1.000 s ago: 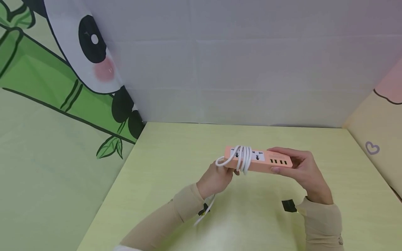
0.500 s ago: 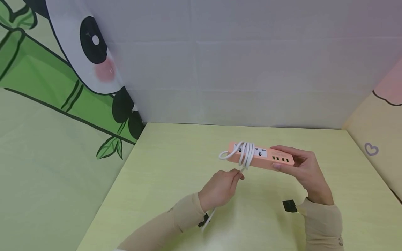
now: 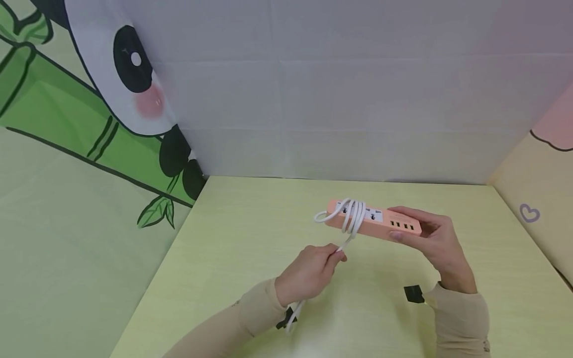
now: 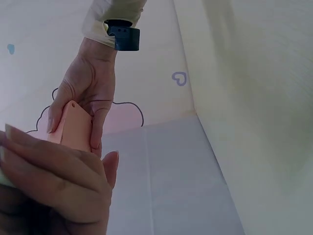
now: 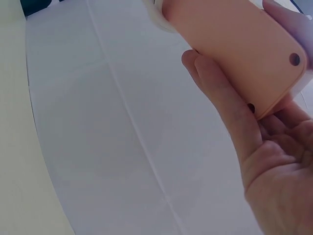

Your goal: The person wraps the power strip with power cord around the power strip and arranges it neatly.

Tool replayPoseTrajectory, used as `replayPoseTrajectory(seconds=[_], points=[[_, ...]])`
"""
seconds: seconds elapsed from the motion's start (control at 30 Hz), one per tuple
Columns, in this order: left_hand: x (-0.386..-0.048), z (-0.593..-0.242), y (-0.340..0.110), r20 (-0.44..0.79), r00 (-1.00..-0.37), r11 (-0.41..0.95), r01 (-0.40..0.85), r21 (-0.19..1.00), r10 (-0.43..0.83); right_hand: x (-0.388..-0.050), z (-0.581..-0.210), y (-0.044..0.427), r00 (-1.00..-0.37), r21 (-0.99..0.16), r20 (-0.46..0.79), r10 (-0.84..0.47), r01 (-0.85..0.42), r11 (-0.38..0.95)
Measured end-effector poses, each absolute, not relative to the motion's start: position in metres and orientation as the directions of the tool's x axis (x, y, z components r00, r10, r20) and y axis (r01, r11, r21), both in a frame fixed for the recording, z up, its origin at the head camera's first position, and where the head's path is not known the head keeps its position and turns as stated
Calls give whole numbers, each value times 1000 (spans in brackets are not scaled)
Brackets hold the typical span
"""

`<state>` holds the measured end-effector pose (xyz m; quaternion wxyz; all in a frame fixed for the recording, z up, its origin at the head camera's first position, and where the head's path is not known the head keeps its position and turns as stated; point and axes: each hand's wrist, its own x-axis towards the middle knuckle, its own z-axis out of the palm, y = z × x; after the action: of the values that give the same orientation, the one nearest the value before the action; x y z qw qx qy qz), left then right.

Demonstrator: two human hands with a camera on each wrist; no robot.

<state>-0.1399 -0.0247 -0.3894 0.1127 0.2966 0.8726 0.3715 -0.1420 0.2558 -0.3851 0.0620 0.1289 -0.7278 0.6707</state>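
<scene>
My right hand (image 3: 431, 236) grips the right end of a pink power strip (image 3: 380, 228), thumb on the near side and fingers on the far side. The strip is held above the table, tilted slightly, its sockets and USB ports facing up toward the head view. A white cord (image 3: 355, 216) is wound several times round its left part, with a small loop sticking out at the left end. Below the strip, my left hand (image 3: 306, 273) pinches the cord where it leaves the coils. The cord's tail hangs beneath that wrist. In the right wrist view the strip's pink underside (image 5: 234, 44) shows.
A pale yellow table (image 3: 250, 214) lies under both hands. Behind it stands a grey-white wall (image 3: 358, 114), with a printed panda-and-bamboo panel (image 3: 89, 99) on the left. Dark straps or camera parts (image 3: 414, 294) show at the wrists.
My left hand has come away from the strip's left end, moving down and toward me while pinching the cord, which now runs taut. The strip has risen slightly and moved a little right.
</scene>
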Motion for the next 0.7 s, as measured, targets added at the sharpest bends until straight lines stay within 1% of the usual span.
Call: replayPoseTrajectory(seconds=[0.17,0.33,0.4,0.5,0.6,0.7], points=[[-137,-386,-28,30,-796,518,422,744,604,-144,-387,260,-943,-945,316,-105,-323,58],[-135,-385,-33,29,-800,500,401,768,599,-144,-388,265,-932,-931,356,-71,-360,54],[-135,-383,-35,37,-801,493,402,771,597,-144,-388,266,-935,-931,352,-41,-354,84],[-133,-380,-40,51,-797,482,414,772,602,-145,-388,269,-934,-924,354,37,-344,165],[-131,-378,-43,65,-786,463,426,778,615,-146,-389,274,-933,-928,343,112,-319,191],[-130,-376,-43,77,-780,449,434,781,621,-146,-389,275,-930,-929,342,133,-313,198]])
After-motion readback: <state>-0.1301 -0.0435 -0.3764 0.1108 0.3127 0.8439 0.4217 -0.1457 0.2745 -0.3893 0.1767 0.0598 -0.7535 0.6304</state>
